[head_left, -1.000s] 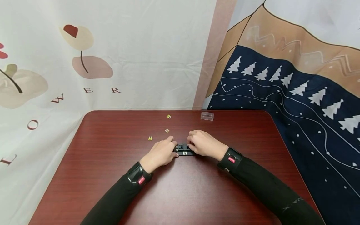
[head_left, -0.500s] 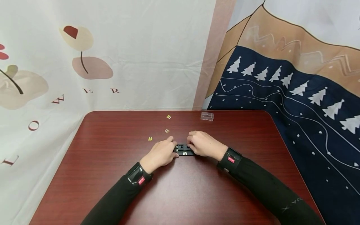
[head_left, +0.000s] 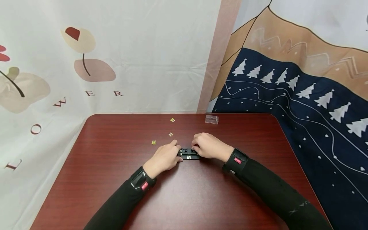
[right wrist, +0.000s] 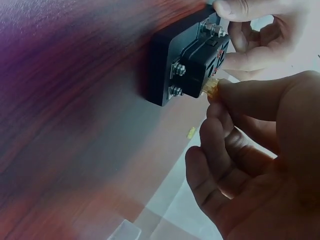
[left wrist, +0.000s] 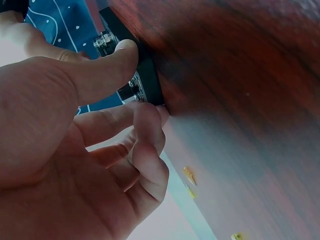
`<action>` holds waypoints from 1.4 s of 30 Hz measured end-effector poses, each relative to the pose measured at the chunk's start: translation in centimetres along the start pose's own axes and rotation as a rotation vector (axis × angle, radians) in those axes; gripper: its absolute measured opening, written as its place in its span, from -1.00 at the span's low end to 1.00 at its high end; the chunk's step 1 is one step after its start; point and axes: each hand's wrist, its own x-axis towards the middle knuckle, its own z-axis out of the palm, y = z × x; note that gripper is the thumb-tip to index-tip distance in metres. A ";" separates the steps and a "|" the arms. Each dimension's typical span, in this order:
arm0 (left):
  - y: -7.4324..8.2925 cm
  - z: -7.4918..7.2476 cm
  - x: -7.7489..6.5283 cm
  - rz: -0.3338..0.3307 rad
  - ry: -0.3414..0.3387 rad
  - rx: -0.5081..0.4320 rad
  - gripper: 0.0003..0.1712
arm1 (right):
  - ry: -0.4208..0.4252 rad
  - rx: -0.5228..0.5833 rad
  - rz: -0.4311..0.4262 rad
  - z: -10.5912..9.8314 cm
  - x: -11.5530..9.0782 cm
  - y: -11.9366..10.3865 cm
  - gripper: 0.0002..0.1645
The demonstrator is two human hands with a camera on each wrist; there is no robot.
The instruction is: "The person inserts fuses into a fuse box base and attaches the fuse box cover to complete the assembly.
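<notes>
A black fuse box with metal screw terminals lies on the table between the two hands. My left hand grips its left end, the thumb on the near side and a finger at the far side. At the box's right end is my right hand. In the right wrist view, its thumb and finger pinch a yellow-orange blade fuse whose prongs are at a slot in the raised block. Three more blade fuses lie beyond the left hand: one close, one in the middle and one farthest.
Near the back edge of the reddish-brown table sits a small clear plastic case. A pale printed curtain hangs behind the table, and a dark blue one with tree shapes hangs at the right.
The right hand and wrist have shifted very slightly up and tilted at the fuse box. The left hand keeps its grip in the same place, and the loose fuses lie as before.
</notes>
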 end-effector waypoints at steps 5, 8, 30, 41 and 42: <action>0.0 0.0 0.0 0.014 0.005 0.003 -0.47 | -0.017 0.002 0.021 0.0 0.0 0.1 -0.88; 0.0 0.0 0.0 0.018 0.009 -0.002 -0.48 | -0.014 -0.002 0.022 -0.1 0.1 0.1 -0.90; 0.0 0.2 0.1 0.016 0.022 0.009 -0.50 | -0.018 -0.011 0.016 -0.1 0.4 0.0 -0.89; -0.1 0.2 0.0 0.013 0.011 0.007 -0.49 | 0.003 0.034 0.017 0.3 -0.2 0.4 -0.89; -0.1 0.2 0.0 0.013 0.012 0.006 -0.49 | 0.004 0.039 0.018 0.3 -0.3 0.4 -0.88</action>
